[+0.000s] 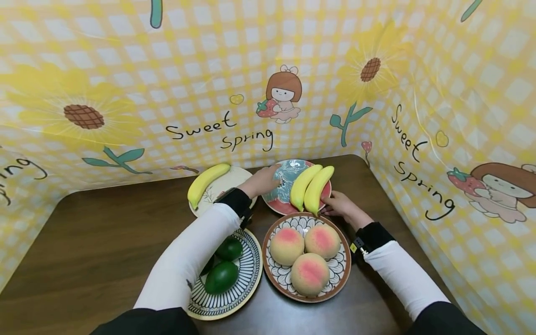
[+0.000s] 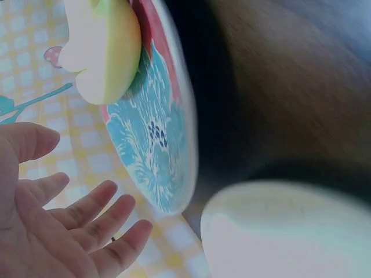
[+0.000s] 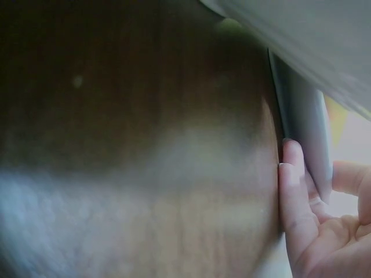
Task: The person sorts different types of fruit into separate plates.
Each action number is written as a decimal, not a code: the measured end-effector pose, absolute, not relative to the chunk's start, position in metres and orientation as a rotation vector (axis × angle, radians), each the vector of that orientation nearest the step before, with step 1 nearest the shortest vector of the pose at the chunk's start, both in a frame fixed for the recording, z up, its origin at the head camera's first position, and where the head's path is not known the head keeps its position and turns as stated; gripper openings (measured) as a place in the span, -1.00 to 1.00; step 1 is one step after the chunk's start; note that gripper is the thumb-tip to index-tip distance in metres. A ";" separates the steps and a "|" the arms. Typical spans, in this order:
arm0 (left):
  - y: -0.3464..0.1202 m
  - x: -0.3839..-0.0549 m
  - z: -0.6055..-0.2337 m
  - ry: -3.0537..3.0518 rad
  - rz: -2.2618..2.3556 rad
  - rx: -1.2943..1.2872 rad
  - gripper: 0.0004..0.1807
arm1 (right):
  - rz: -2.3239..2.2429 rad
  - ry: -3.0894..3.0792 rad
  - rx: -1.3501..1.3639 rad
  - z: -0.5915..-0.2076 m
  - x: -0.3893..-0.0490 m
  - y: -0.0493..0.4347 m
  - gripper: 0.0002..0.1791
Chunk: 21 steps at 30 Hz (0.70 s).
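Observation:
A red and blue plate (image 1: 286,179) with a floral pattern stands at the back of the table, carrying two bananas (image 1: 311,188). My right hand (image 1: 341,205) pinches its right rim; in the right wrist view the thumb (image 3: 349,176) is on top and the fingers lie beneath. My left hand (image 1: 264,180) is by the plate's left side. In the left wrist view its fingers (image 2: 95,202) are loosely spread, apart from the plate's edge and holding nothing.
Left of it, a pale plate (image 1: 226,184) bears one banana (image 1: 207,184). Nearer stand a brown-rimmed plate (image 1: 344,265) with three peaches (image 1: 310,274) and a striped plate (image 1: 251,265) with dark green fruits (image 1: 222,278), partly behind my left arm. Checked cloth (image 1: 201,93) walls the table.

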<state>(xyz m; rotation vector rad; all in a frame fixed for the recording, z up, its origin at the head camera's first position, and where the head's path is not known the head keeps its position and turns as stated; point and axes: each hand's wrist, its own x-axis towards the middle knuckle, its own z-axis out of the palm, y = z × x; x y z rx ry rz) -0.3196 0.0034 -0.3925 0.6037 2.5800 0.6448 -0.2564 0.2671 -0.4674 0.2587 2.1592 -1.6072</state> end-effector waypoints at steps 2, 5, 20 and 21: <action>-0.005 -0.318 -0.393 2.608 0.619 0.618 -0.30 | -1.607 2.156 0.256 -0.468 -0.255 0.266 -0.53; -0.023 -0.317 -0.394 2.659 0.600 0.621 -0.30 | -1.604 2.159 0.252 -0.467 -0.254 0.264 -0.51; -0.108 -0.316 -0.384 2.766 0.595 0.455 -0.30 | -1.590 2.161 0.255 -0.465 -0.253 0.265 -0.49; -0.111 -0.315 -0.384 2.769 0.596 0.450 -0.30 | -1.585 2.166 0.251 -0.466 -0.253 0.265 -0.50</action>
